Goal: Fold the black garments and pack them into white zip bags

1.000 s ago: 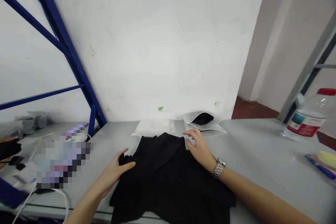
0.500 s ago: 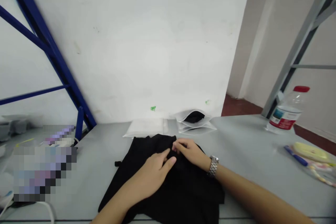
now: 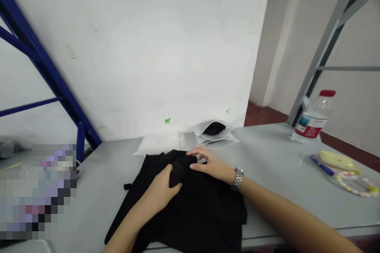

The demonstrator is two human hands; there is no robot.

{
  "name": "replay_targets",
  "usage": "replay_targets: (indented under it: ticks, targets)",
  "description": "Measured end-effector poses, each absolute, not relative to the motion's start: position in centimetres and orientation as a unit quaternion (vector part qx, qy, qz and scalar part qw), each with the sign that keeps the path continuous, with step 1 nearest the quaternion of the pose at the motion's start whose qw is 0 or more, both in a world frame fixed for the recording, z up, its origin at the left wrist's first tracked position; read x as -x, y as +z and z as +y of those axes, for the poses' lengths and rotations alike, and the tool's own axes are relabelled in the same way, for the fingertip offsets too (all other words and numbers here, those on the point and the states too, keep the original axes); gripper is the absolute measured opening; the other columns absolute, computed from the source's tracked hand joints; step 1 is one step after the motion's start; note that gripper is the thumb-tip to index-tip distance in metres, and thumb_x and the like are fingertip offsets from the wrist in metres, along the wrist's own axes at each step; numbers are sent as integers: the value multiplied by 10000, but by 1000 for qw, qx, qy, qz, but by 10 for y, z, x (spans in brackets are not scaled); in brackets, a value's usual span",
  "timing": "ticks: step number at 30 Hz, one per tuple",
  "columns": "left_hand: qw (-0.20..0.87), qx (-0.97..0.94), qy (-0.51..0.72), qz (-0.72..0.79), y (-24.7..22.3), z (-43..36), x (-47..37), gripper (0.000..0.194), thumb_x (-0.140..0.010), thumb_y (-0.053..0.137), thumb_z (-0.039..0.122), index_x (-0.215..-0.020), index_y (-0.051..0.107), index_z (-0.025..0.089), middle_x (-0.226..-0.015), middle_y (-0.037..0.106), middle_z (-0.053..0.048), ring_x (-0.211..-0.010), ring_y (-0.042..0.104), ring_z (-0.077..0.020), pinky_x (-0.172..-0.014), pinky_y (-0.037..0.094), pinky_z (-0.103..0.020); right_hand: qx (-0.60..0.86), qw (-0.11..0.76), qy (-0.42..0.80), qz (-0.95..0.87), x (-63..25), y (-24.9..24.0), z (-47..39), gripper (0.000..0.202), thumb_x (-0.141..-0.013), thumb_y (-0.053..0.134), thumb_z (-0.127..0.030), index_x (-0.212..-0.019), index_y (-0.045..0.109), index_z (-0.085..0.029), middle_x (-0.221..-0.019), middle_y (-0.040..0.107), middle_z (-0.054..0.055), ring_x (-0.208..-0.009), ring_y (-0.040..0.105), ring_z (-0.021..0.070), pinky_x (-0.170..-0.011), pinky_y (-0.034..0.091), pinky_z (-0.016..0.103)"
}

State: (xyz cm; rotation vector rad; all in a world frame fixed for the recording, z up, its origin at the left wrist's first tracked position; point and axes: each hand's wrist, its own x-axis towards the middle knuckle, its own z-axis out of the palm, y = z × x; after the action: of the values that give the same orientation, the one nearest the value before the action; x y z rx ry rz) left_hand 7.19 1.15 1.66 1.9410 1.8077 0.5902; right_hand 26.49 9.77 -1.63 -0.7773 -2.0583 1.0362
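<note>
A black garment (image 3: 202,213) lies spread on the grey table, its lower end reaching the front edge. Between the thumb and fingers of my left hand (image 3: 162,187) is a dark, rounded pad-like piece (image 3: 177,174), slightly greyer than the cloth; whether it is part of the garment I cannot tell. My right hand (image 3: 212,166), with a metal watch (image 3: 238,178) at its wrist, hovers at the garment's upper edge. Its thumb and fingers are apart, with nothing visible between them.
Behind the garment lie flat white translucent bags (image 3: 160,142) and open bags (image 3: 216,139) with something black inside. At right stand a red-capped bottle (image 3: 311,120), a blue pen (image 3: 322,165), a yellow case (image 3: 338,160) and a beaded loop (image 3: 354,193). A blue frame (image 3: 49,71) rises at left.
My hands have moved apart from being close together over the garment. The dark rounded piece now shows in my left hand, and my right fingers have spread. The view has shifted slightly right.
</note>
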Motion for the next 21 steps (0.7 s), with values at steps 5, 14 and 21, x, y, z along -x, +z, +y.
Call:
replay_targets:
  ticks: [5, 14, 21]
  targets:
    - [269, -763, 303, 503, 62, 39, -81, 174, -677, 618, 245, -790, 491, 208, -738, 542, 45, -701, 517, -145, -650, 404, -255, 265, 338, 348, -833, -273, 13, 96, 784, -595, 777, -419, -1277, 450, -212, -1375, 394, 105, -1271, 358, 272, -1074, 282, 449]
    - [629, -514, 376, 447, 41, 63, -69, 531, -700, 701, 381, -1164, 541, 178, -1066, 675, -90, -982, 627, -247, -889, 462, -379, 277, 485, 517, -648, -255, 50, 115, 384, -769, 634, -415, -1086, 580, -204, -1121, 629, 54, -1057, 575, 229, -944, 454, 420]
    - [704, -386, 393, 449, -6, 61, -58, 335, -705, 710, 258, -1003, 616, 139, -834, 729, -82, -737, 696, -215, -710, 536, -310, 266, 468, 556, -633, -239, -6, 117, 545, -689, 688, -183, -1193, 490, -250, -1159, 582, 45, -1057, 558, 208, -978, 419, 425]
